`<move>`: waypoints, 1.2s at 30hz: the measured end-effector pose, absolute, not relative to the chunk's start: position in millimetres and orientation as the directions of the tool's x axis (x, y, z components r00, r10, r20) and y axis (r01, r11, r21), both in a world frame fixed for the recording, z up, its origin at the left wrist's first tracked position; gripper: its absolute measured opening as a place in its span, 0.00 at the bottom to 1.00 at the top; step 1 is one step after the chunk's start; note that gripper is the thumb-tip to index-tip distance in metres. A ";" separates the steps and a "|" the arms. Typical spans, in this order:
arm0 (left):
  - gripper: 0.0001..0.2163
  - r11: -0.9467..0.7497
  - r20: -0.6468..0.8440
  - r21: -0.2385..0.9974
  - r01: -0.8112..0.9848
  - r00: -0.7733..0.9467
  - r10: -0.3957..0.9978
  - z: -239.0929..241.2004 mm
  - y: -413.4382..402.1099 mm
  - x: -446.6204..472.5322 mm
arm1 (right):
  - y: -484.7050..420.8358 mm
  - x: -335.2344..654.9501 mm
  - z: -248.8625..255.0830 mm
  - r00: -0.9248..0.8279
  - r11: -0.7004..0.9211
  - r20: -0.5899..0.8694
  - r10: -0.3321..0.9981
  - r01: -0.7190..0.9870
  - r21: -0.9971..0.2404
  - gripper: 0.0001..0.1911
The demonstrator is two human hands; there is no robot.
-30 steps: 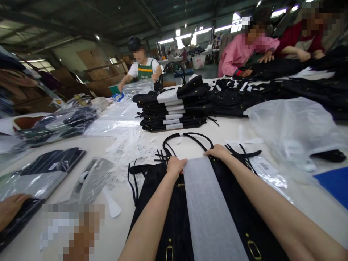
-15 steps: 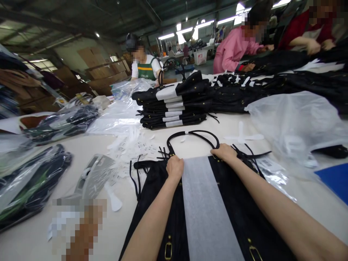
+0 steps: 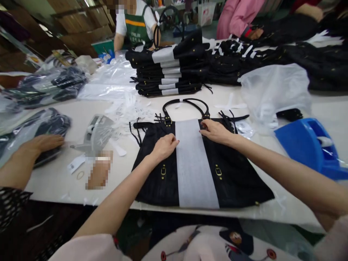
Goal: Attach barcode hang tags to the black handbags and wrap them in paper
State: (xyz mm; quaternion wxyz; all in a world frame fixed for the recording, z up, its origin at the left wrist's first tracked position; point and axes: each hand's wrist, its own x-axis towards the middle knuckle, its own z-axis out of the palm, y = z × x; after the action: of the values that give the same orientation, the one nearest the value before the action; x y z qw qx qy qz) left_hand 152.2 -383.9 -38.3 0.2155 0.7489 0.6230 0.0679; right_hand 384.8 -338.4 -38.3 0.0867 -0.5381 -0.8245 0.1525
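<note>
On the pale counter (image 3: 54, 174), a black bag (image 3: 236, 174) lies flat, white band (image 3: 194, 163) down its middle. Both hands have slid back from its handles: left hand (image 3: 163, 146) and right hand (image 3: 216, 131) now rest open, pressing the band's edges.

left grip (image 3: 164, 146), right grip (image 3: 216, 131), palms down

On the bench (image 3: 65, 170), a stack of folded black bags (image 3: 168, 69) sits at twelve o'clock, a clear plastic bag (image 3: 274, 90) at two, a blue tray (image 3: 307, 145) at three, loose white tags (image 3: 127, 108) at eleven, and bagged dark goods (image 3: 49, 87) at ten.
</note>
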 end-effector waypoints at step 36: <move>0.12 0.004 -0.151 0.435 0.900 0.069 0.986 -49.5 -557.3 166.8 | -571.1 427.1 -103.2 -0.644 0.619 0.376 0.666 0.759 0.204 0.24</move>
State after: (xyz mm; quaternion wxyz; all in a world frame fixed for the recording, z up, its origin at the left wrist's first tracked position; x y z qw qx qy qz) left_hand 166.8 -557.3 -49.5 0.2151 0.6986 0.6751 0.0999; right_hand 427.1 -571.1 -103.2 0.1331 -0.4003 -0.8898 -0.1743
